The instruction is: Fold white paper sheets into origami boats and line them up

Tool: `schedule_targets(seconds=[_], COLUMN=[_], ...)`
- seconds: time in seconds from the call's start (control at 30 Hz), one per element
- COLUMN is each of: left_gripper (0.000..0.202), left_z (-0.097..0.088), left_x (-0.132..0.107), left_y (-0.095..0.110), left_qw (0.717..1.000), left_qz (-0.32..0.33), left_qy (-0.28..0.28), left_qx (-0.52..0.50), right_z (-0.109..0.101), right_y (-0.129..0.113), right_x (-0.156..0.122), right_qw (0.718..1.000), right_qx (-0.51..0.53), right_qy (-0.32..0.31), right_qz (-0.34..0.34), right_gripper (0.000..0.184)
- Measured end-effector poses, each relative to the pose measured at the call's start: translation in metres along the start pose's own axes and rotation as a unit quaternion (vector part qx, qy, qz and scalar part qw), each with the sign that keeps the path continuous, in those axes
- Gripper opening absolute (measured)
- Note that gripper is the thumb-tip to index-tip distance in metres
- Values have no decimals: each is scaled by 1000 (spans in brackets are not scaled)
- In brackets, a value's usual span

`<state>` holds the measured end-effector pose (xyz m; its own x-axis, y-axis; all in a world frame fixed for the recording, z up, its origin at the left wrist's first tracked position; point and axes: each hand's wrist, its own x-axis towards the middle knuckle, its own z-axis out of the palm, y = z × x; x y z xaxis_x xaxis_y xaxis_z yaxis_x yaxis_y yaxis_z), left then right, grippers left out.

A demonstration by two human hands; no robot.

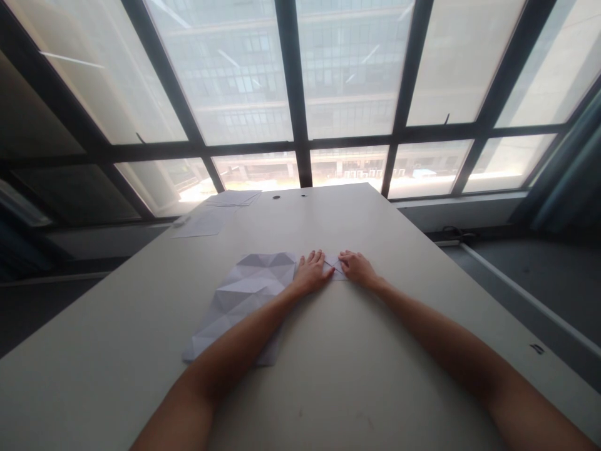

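A small folded piece of white paper (334, 274) lies flat on the table between my hands, with crease lines crossing in its middle. My left hand (310, 273) rests flat on its left side, fingers stretched forward and thumb on the paper. On the right side, my right hand (357, 268) has its fingers curled down onto the paper's edge; the fingertips are partly hidden. Left of my left hand lies a larger white sheet with a grid of creases (253, 282), its surface raised in facets. My left forearm covers part of that sheet.
The white table (357, 376) stretches away towards large windows. Several flat sheets of paper (204, 222) lie at its far left. A round dark cable hole (277, 197) sits near the far edge. A small dark mark (536, 349) is at the right edge.
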<state>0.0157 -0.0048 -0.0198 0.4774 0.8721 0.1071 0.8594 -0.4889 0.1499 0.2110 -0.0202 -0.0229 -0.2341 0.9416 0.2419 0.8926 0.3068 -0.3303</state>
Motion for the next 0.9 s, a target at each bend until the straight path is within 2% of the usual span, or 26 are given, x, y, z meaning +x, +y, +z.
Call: schedule_targets(seconds=[0.17, 0.3, 0.6, 0.8, 0.9], left_gripper=[82, 88, 103, 93, 72], left_z=[2, 3, 1, -3, -4], left_x=[2, 2, 2, 2, 2], left_y=[-1, -2, 0, -1, 0], left_qw=[1000, 1000, 1000, 999, 998], left_qz=[-14, -14, -12, 3, 32], left_qy=[-7, 1, -9, 6, 22], left_qx=[-9, -12, -14, -37, -58], right_z=[-3, -5, -9, -11, -11], right_y=[2, 1, 1, -4, -8], right_x=[-1, -2, -4, -5, -6], right_qw=[1000, 1000, 999, 998, 996], right_qx=[12, 7, 4, -45, -70], right_qy=[17, 29, 52, 48, 47], right_qz=[-18, -2, -5, 20, 36], right_gripper=[22, 15, 15, 21, 24])
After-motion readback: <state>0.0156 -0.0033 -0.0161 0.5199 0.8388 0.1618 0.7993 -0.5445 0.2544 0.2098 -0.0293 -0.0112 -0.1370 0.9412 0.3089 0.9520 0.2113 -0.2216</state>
